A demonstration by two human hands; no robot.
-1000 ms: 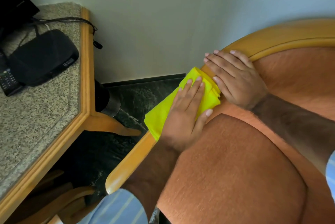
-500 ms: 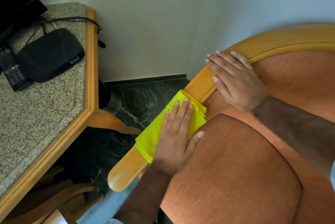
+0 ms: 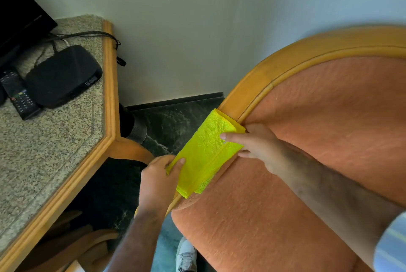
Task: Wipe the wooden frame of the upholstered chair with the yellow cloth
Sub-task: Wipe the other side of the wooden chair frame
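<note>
The yellow cloth [image 3: 205,153], folded, lies draped over the lower part of the chair's curved wooden frame [image 3: 259,83]. My left hand [image 3: 158,178] grips the cloth's outer edge from the floor side, thumb on top. My right hand [image 3: 256,143] holds the cloth's inner edge against the orange upholstery [image 3: 318,139], index finger stretched across the cloth. The frame's lower end is hidden under the cloth and my left hand.
A wood-edged granite table [image 3: 66,139] stands to the left, carrying a black set-top box [image 3: 63,75], a remote [image 3: 18,95] and cables. A dark cylinder [image 3: 134,127] sits under it on the green marble floor. The wall is close behind. My shoe [image 3: 186,254] shows below.
My left hand has slid off the top of the cloth to its outer edge. My right hand left the bare frame higher up and came down onto the cloth, which now wraps the frame.
</note>
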